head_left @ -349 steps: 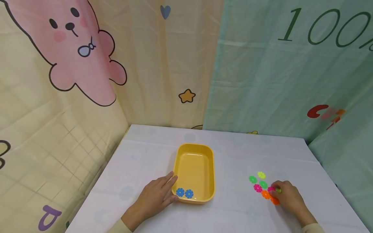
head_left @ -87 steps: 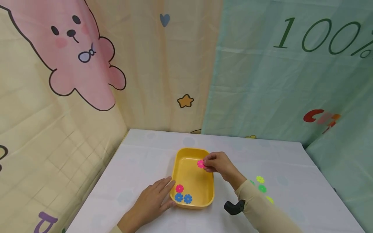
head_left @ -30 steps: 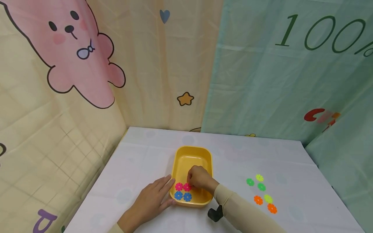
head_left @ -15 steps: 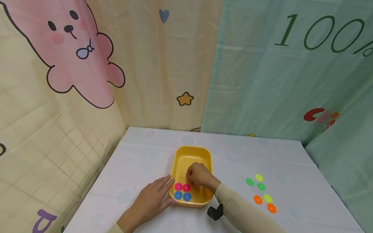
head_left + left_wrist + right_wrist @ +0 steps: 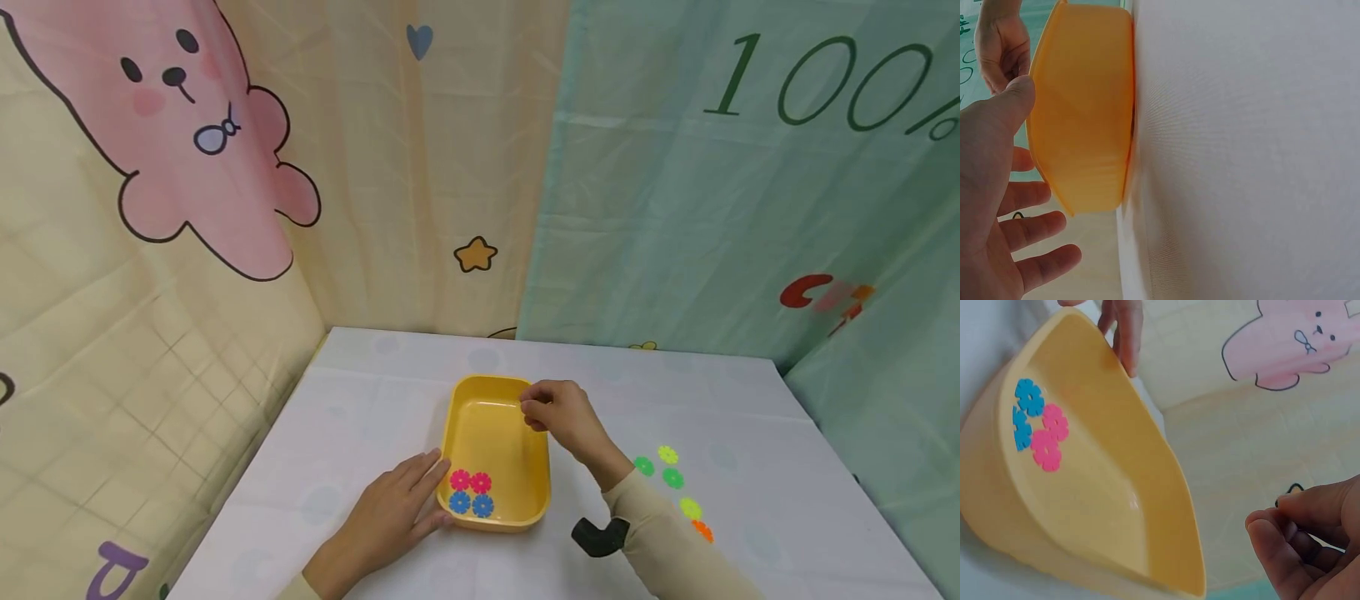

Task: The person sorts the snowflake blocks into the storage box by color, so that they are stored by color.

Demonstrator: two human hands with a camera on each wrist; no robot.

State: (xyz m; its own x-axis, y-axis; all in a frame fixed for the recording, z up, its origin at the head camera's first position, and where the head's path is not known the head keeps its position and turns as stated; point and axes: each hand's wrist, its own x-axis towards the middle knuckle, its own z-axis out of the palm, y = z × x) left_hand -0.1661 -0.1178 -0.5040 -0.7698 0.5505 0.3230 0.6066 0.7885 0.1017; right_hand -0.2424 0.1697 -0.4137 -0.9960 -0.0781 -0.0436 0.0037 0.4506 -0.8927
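The yellow rectangular tray sits on the white-covered desk. Two blue notched discs lie side by side on its floor at the near left corner; two pink notched discs form a second row directly beyond them. The left hand is extended, fingers straight and spread along the left side of the tray, thumb on the rim near the same corner. The right hand is raised at the far right corner of the tray, apart from it; its fingers are curled, thumb against index finger, with nothing visible between the tips. A black wrist mount projects from the right sleeve. To the right of the tray lie two green discs, two yellow discs and one orange disc, the orange one partly covered by the sleeve
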